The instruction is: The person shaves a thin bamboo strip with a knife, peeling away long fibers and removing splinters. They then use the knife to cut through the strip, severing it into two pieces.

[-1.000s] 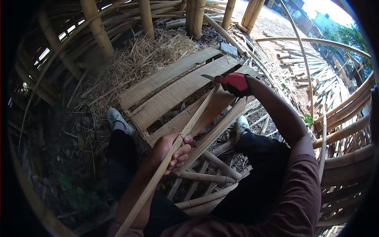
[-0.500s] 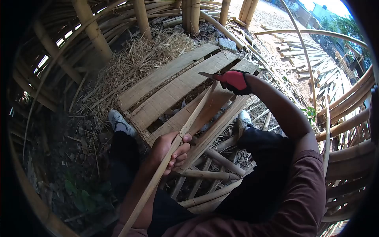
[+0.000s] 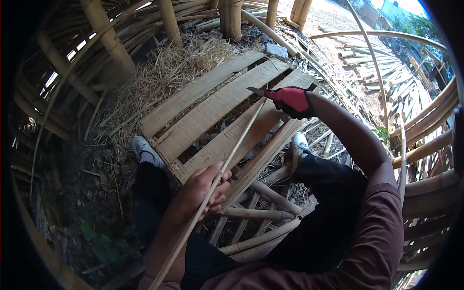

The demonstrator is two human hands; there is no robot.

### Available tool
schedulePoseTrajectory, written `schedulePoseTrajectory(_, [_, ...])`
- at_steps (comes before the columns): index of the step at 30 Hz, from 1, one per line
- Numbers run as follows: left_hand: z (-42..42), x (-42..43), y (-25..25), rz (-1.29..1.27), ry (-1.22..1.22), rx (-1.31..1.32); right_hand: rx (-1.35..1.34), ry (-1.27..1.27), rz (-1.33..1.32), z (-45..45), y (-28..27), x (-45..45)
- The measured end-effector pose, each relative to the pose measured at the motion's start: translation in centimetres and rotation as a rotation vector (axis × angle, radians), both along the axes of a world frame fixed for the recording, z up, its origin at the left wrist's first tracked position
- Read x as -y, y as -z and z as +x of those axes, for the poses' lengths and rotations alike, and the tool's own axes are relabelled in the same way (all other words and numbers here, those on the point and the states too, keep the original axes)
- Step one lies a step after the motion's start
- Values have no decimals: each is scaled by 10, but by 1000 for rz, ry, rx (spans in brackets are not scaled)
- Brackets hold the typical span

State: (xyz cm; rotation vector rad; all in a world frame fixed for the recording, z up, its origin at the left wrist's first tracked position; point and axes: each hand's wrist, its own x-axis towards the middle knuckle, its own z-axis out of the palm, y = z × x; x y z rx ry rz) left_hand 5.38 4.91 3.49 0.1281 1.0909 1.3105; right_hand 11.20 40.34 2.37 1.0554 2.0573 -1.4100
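Note:
A long, thin bamboo strip [image 3: 240, 137] runs from the bottom edge up across a low platform of wooden planks [image 3: 212, 104]. Bare-skinned, my left hand [image 3: 209, 188] is closed around the strip near the platform's front edge. My right hand [image 3: 293, 102], in a red and black glove, grips a knife by its handle, which the fingers hide. The knife's blade [image 3: 256, 91] points left, and the strip's far end meets it close to the gloved fingers.
Dry straw and shavings [image 3: 181, 67] lie beyond and left of the planks. Bamboo posts [image 3: 231, 19] stand at the back, and cut bamboo poles [image 3: 367, 60] are piled at the right. A grey block [image 3: 276, 51] sits behind the platform. My shoes [image 3: 145, 149] flank it.
The strip has turned in my left hand and now shows a narrower side. My right hand with the knife has shifted slightly right in view.

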Motion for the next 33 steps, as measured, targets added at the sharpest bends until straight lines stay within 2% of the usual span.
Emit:
schedulePoseTrajectory(2, [-1, -2, -1, 1, 11, -4, 1, -73, -57, 3, -16, 30])
schedulePoseTrajectory(4, [0, -1, -4, -6, -23, 39, 24, -142, -157, -3, -15, 20])
schedulePoseTrajectory(6, [1, -1, -2, -7, -23, 54, -40, -83, 86, -6, -11, 14])
schedulePoseTrajectory(8, [-2, -1, -1, -7, -24, 56, -119, -121, 36, -7, -11, 34])
schedulePoseTrajectory(10, [-1, 0, 0, -1, -7, 34, -36, -40, -29, 2, -28, 69])
schedulePoseTrajectory(12, [1, 1, -2, -18, -16, 25, 13, -119, -102, -3, -14, 34])
schedulePoseTrajectory(14, [-1, 0, 0, 9, -10, 35, -65, -41, -4, -2, -10, 32])
schedulePoseTrajectory(17, [-2, 1, 2, 30, -16, 87, -28, -50, -86, 10, -32, 78])
schedulePoseTrajectory(20, [-3, 2, 3, 48, -26, 133, -33, -107, -112, 2, -17, 50])
schedulePoseTrajectory(21, [-2, 2, 5, 49, -24, 131, -70, 8, 8, -1, -7, 37])
schedulePoseTrajectory(24, [-5, 1, 6, 53, -23, 148, -149, -20, 45, 7, -12, 64])
schedulePoseTrajectory(25, [-6, 3, 7, 65, -33, 187, -114, -56, -69, 11, -21, 82])
schedulePoseTrajectory(28, [-6, 5, 11, 87, -38, 237, -83, -32, -116, 2, -12, 55])
schedulePoseTrajectory(29, [-7, 5, 14, 113, -42, 283, -197, 31, 30, -2, -1, 46])
schedulePoseTrajectory(30, [-9, 4, 15, 140, -44, 327, -175, 64, -15, 3, 5, 34])
schedulePoseTrajectory(32, [-7, 6, 11, 113, -33, 269, -201, 261, 79, 6, -6, 63])
schedulePoseTrajectory(33, [-5, 9, 9, 80, -27, 220, -192, 245, 53, 9, 3, 60])
